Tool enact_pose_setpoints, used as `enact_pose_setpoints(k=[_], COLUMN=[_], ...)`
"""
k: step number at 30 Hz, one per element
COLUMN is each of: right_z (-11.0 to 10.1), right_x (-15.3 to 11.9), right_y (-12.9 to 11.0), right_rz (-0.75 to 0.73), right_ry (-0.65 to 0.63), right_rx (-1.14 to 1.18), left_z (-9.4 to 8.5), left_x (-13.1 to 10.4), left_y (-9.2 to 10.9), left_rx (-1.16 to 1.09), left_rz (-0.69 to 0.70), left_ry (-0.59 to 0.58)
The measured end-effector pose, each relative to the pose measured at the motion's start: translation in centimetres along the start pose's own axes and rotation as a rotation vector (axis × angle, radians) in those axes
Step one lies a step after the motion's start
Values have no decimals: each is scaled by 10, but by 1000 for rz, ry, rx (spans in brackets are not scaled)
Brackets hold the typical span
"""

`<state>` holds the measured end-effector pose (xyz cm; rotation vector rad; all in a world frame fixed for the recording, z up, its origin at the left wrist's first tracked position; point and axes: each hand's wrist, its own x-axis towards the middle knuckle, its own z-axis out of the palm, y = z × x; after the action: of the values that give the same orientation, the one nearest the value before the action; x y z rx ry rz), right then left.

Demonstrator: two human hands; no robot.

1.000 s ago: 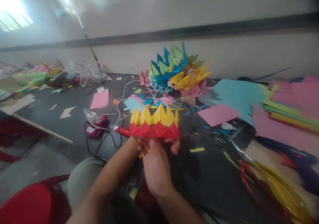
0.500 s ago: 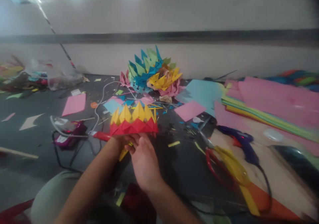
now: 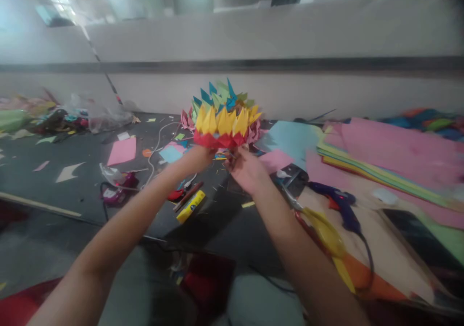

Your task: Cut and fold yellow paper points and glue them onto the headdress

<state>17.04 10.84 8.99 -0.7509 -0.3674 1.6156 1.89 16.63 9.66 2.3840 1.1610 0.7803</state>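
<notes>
Gripping the red-and-yellow paper crown (image 3: 225, 126): left hand (image 3: 203, 156) and right hand (image 3: 246, 169), closed beneath. Near side looks assembled — anything left at far side, hidden.

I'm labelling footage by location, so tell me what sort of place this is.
Probably a papercraft workspace, judging by the glue gun, the stacked coloured paper and the red-and-yellow folded-paper piece in hand.

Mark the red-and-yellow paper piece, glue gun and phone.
red-and-yellow paper piece (image 3: 225, 123): head view, middle yellow spike
glue gun (image 3: 346, 206): head view, where barrel meets handle
phone (image 3: 422, 239): head view, dark screen
</notes>
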Motion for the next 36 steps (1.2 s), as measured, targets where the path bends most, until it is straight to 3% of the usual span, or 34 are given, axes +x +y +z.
enact_pose_setpoints(k=[2,3,7,10,13,15,20,26,29,31,34,36], right_z=[-24,-36,-70,-80,-89,-99,-135,-156,-154,-153,-162,-173], right_x=[0,-4,-41,-83,-121,-141,-183,-217,-216,-203,-159,-115], right_y=[9,14,22,16,7,3,3,-6,-34,-64,-123,-162], right_rz=[85,118,106,27,-14,-34,-84,-77,-166,-301,-553,-614], right_ry=[66,94,170,123,27,41,201,402,451,510,610,799], right_rx=[-51,-73,-118,-150,-197,-161,-114,-323,-499,-634,-920,-1328], left_z=[12,19,42,54,59,60,57,72,85,91,94,96], left_x=[-35,-56,-128,-155,-160,-157,-149,-147,-150,-152,-154,-156], left_y=[3,4,6,1,-11,-18,-25,-6,6,11,11,9], left_rx=[149,182,352,448,526,574,641,655,576,540,506,489], left_rz=[42,44,46,72,79,78,73,54,106,136,176,226], left_ry=[-182,-212,-213,-197,-137,-109,-44,91,141,160,218,271])
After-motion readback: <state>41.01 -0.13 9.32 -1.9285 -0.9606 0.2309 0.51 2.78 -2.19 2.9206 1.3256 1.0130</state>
